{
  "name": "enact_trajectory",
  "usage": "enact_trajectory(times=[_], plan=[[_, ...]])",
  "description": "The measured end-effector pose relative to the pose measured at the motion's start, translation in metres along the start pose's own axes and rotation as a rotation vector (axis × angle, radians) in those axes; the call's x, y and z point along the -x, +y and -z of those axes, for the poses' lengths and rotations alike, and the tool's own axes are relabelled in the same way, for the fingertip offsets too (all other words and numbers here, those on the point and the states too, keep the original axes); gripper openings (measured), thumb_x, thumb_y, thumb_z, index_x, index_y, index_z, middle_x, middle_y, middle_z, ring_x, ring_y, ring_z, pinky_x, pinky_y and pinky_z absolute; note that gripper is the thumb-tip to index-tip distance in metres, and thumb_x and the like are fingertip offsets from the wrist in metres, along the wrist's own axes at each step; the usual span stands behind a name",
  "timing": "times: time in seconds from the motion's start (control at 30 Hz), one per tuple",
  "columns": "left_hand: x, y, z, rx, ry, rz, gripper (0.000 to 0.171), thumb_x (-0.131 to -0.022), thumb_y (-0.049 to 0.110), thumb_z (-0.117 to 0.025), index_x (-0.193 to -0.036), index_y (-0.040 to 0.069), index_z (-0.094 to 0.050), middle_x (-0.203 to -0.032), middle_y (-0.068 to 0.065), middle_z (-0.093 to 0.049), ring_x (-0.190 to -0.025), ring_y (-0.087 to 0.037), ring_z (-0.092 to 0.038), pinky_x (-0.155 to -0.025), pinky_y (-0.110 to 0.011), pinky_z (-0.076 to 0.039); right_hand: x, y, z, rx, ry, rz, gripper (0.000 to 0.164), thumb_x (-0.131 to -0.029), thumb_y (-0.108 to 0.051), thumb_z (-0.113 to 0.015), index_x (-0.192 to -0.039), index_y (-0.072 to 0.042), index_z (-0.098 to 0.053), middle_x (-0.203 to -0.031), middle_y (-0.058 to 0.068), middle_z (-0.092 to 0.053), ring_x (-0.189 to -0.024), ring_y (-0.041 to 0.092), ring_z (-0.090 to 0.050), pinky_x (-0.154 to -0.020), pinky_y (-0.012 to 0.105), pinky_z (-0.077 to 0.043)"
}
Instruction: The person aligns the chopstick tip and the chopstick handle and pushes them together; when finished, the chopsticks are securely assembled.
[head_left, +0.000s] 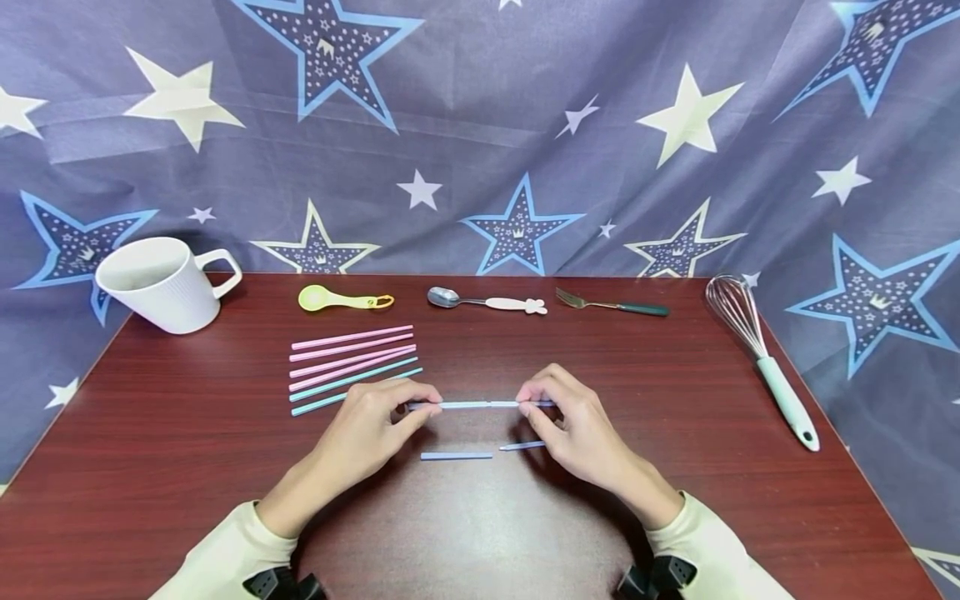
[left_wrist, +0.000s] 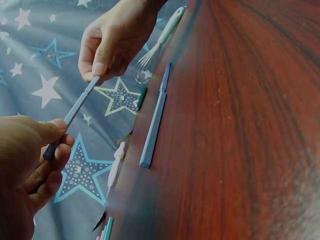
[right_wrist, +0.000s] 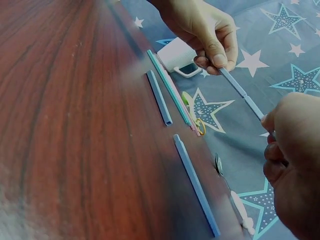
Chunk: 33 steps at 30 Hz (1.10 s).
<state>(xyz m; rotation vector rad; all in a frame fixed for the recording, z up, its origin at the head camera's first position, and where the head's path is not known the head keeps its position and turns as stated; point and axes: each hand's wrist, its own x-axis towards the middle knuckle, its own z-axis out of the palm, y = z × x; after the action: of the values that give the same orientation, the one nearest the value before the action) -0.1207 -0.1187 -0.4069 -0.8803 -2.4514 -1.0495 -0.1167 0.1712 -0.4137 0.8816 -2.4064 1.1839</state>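
In the head view my left hand and right hand hold a blue two-piece chopstick level between them, over the table. Thumb and fingertips of each hand pinch one piece. A narrow seam shows where the two pieces meet end to end, also visible on the chopstick in the right wrist view. Below it on the table lie two more blue chopstick pieces: a thicker piece and a piece with a narrow tip, partly hidden by my right hand. They lie in line, with a small gap between.
Pink chopsticks and teal chopsticks lie beyond my left hand. Along the back are a white mug, a yellow measuring spoon, a spoon, a fork and, at right, a whisk.
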Motion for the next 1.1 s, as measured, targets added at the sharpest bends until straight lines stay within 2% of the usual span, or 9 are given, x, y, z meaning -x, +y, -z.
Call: enact_trajectory(times=[0.1,0.2,0.37,0.53,0.87,1.0,1.1], plan=[[0.000,0.000,-0.002,0.013,0.003,0.007,0.010,-0.088,0.013,-0.081,-0.095,0.020,-0.078,-0.082,0.014,-0.071,-0.063,0.004,-0.048,-0.058,-0.010,-0.039,0.001,0.000,-0.001,-0.006,0.002,-0.015,0.012,-0.090,-0.004,-0.077,-0.098,-0.012,-0.072,-0.095,-0.006,-0.065,-0.084,0.005,-0.058,-0.071,0.016,-0.045],[0.000,0.000,-0.003,0.024,0.001,0.016,0.009,-0.087,0.015,-0.082,-0.095,0.019,-0.079,-0.083,0.013,-0.074,-0.064,0.003,-0.049,-0.059,-0.011,-0.040,0.002,0.000,-0.002,-0.006,0.002,-0.027,0.010,-0.091,-0.007,-0.078,-0.097,-0.013,-0.073,-0.095,-0.006,-0.066,-0.084,0.005,-0.059,-0.071,0.016,-0.045],[0.001,0.000,-0.004,0.022,-0.010,0.013,0.009,-0.087,0.018,-0.083,-0.096,0.017,-0.082,-0.087,0.009,-0.079,-0.070,0.004,-0.058,-0.061,-0.014,-0.045,0.001,-0.001,-0.003,-0.008,0.007,-0.031,0.003,-0.095,-0.014,-0.075,-0.096,-0.012,-0.074,-0.094,-0.005,-0.067,-0.085,0.005,-0.060,-0.071,0.016,-0.045],[0.003,-0.001,-0.006,0.043,0.013,-0.044,0.009,-0.087,0.014,-0.083,-0.096,0.016,-0.081,-0.087,0.007,-0.079,-0.068,0.003,-0.058,-0.057,-0.013,-0.044,0.001,-0.002,-0.003,-0.024,0.019,-0.019,0.006,-0.096,-0.016,-0.074,-0.095,-0.010,-0.073,-0.093,-0.005,-0.068,-0.083,0.005,-0.058,-0.065,0.016,-0.043],[0.002,0.001,-0.012,0.088,0.120,-0.146,0.015,-0.082,0.005,-0.084,-0.094,0.014,-0.081,-0.085,0.004,-0.079,-0.067,0.001,-0.061,-0.055,-0.010,-0.041,0.002,-0.006,-0.003,-0.026,0.039,-0.005,0.007,-0.098,-0.015,-0.072,-0.095,-0.009,-0.072,-0.090,-0.005,-0.068,-0.078,0.004,-0.056,-0.060,0.013,-0.043],[0.003,0.001,-0.015,0.076,0.131,-0.157,0.015,-0.082,0.005,-0.085,-0.094,0.013,-0.082,-0.085,0.002,-0.080,-0.067,0.002,-0.062,-0.053,-0.011,-0.041,0.003,-0.005,-0.005,-0.027,0.036,0.001,0.009,-0.098,-0.016,-0.072,-0.094,-0.007,-0.072,-0.090,-0.005,-0.068,-0.078,0.003,-0.057,-0.060,0.012,-0.042],[0.003,0.000,-0.015,0.067,0.124,-0.157,0.014,-0.082,0.006,-0.085,-0.094,0.013,-0.081,-0.086,0.002,-0.080,-0.067,0.002,-0.061,-0.052,-0.013,-0.042,0.003,-0.004,-0.007,-0.029,0.047,0.019,0.004,-0.096,-0.012,-0.073,-0.095,-0.009,-0.072,-0.090,-0.005,-0.068,-0.077,0.004,-0.057,-0.059,0.012,-0.042]])
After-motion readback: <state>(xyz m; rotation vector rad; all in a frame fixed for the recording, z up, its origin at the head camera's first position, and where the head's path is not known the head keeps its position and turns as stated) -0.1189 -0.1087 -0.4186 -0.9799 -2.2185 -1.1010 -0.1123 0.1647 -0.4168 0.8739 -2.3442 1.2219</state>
